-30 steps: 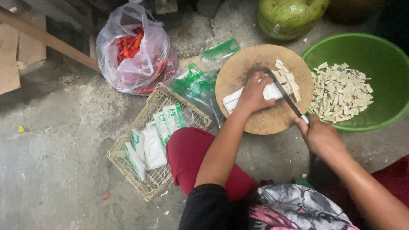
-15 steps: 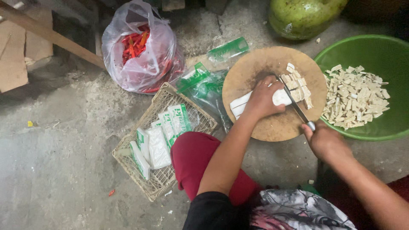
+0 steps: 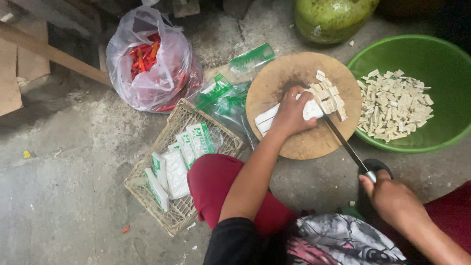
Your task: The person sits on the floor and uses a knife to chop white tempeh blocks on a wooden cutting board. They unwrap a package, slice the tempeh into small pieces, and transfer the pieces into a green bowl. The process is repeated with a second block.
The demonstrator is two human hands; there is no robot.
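White block (image 3: pixel 294 114) lying across round board (image 3: pixel 304 105), mid-board, cut end toward bowl. Left hand (image 3: pixel 290 114) pressed down on it, fingers curled over top, w/ a ring on one finger. Knife (image 3: pixel 341 140) blade down at block's right end, tip among cut cubes (image 3: pixel 329 95) piled just beside. Right hand (image 3: pixel 390 196) closed round knife handle, near bottom right, off the board.

Step in hand, by the look: slicing block into small pieces, partway thru; roughly half the block uncut under left hand. Next cut prob. calls for left fingers kept back from blade & block held steady, blade square to block.

Green bowl (image 3: pixel 431 142) touching board's right edge, w/ heap of same cut pieces inside. Left of board: clear wrappers w/ green print (image 3: pixel 225 100), then wicker tray (image 3: pixel 181 216) w/ sealed white packs. Bag of red chillies (image 3: pixel 149 61) beyond tray. Green round fruit (image 3: pixel 333 17) at top edge. All on bare concrete floor (image 3: pixel 59 196).
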